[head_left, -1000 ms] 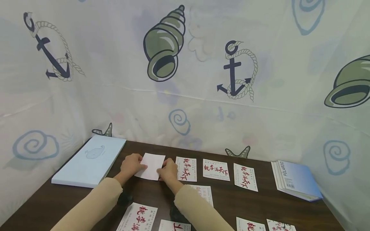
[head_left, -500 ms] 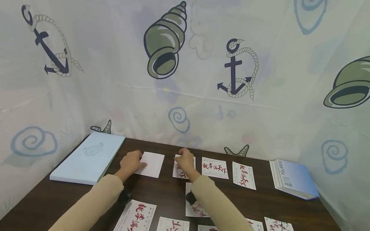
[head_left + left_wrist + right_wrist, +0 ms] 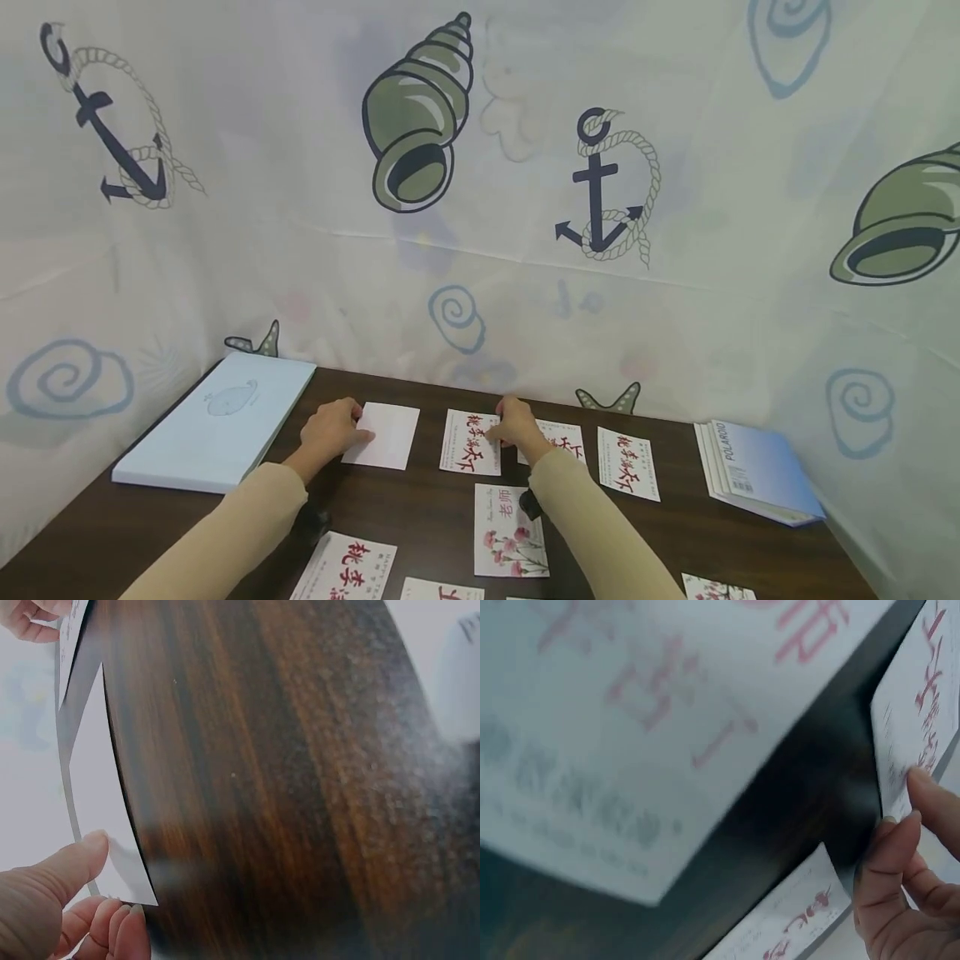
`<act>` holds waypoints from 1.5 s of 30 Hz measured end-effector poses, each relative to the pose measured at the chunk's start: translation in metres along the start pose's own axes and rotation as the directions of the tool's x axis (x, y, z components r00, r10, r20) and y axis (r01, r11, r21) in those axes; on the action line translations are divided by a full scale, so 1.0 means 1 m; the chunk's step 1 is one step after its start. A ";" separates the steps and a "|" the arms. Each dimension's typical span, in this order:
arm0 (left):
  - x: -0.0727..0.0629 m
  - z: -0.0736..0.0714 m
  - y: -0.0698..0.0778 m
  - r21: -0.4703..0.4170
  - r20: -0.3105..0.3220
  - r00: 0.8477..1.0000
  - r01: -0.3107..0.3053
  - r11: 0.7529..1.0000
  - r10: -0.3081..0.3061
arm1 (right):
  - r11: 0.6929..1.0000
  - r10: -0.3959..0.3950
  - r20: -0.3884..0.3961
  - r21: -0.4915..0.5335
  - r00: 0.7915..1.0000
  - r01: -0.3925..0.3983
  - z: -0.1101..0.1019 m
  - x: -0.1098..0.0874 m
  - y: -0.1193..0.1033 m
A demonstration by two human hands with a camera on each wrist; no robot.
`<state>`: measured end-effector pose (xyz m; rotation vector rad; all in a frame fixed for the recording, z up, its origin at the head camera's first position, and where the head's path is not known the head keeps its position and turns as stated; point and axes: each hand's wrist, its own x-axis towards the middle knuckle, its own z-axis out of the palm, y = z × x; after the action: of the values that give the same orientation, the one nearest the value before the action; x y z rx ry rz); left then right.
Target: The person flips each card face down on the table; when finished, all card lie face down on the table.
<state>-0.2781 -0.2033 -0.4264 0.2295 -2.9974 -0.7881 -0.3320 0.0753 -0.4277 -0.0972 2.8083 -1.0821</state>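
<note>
My left hand (image 3: 330, 433) holds the left edge of a blank white card (image 3: 384, 437) lying on the dark table. In the left wrist view the thumb of that hand (image 3: 71, 900) lies on top of the card (image 3: 97, 780), fingertips at its edge. To the right, my right hand (image 3: 517, 427) pinches the right edge of a card with red calligraphy (image 3: 461, 442). The right wrist view shows the thumb and fingers of that hand (image 3: 907, 881) at the edge of this card (image 3: 915, 705). Behind the right hand another red-lettered card (image 3: 566, 435) is partly hidden.
One more calligraphy card (image 3: 628, 463) ends the back row. A card with pink flowers (image 3: 512, 533) and a larger lettered card (image 3: 347, 567) lie nearer. A light blue whale-printed box (image 3: 217, 425) stands left, a stack of blue POLAROID booklets (image 3: 761, 471) right. A printed curtain (image 3: 525, 333) hangs behind.
My right hand has left the blank card and moved right, over the calligraphy card, to that card's right edge. The left hand has stayed at the blank card.
</note>
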 end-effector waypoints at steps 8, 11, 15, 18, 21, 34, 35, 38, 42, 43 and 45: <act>0.007 0.007 0.018 -0.095 -0.049 0.994 -0.097 0.991 0.093 | 0.998 -0.044 0.001 -0.045 0.999 0.044 -0.007 -0.001 0.004; 0.013 0.015 0.039 -0.181 -0.061 0.981 -0.193 0.964 0.185 | 0.994 -0.099 -0.036 -0.057 0.994 0.097 -0.008 -0.005 0.006; 0.018 0.029 0.067 -0.322 -0.022 0.974 -0.221 0.921 0.226 | 0.982 -0.189 -0.081 -0.040 0.979 0.187 -0.006 -0.007 0.007; 0.018 0.040 0.081 -0.398 0.004 0.980 -0.181 0.899 0.199 | 0.971 -0.239 -0.097 -0.025 0.966 0.238 -0.003 -0.008 0.009; 0.019 0.048 0.089 -0.420 -0.014 0.985 -0.162 0.893 0.172 | 0.967 -0.252 -0.109 -0.010 0.961 0.253 -0.001 -0.009 0.010; 0.025 0.046 0.103 -0.304 -0.092 0.983 -0.177 0.936 0.156 | 0.954 -0.241 -0.191 0.135 0.952 0.268 0.010 -0.030 -0.003; 0.024 0.043 0.103 -0.297 -0.092 0.984 -0.171 0.939 0.151 | 0.947 -0.252 -0.167 0.159 0.953 0.279 0.013 -0.033 -0.008; 0.022 0.037 0.107 -0.286 -0.088 0.985 -0.170 0.943 0.151 | 0.942 -0.265 -0.116 0.178 0.957 0.283 0.022 -0.043 -0.022; 0.018 0.032 0.114 -0.303 -0.102 0.980 -0.192 0.933 0.169 | 0.947 -0.264 -0.135 0.149 0.955 0.283 0.026 -0.050 -0.029; 0.017 0.032 0.115 -0.324 -0.105 0.979 -0.198 0.925 0.173 | 0.947 -0.271 -0.149 0.136 0.951 0.291 0.025 -0.051 -0.030; 0.016 0.032 0.115 -0.418 -0.088 0.979 -0.206 0.885 0.186 | 0.942 -0.296 -0.184 0.109 0.937 0.319 0.021 -0.053 -0.032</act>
<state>-0.3117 -0.0915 -0.3975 -0.0706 -2.6553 -1.3531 -0.2760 0.0435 -0.4165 -0.4698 2.9204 -1.4081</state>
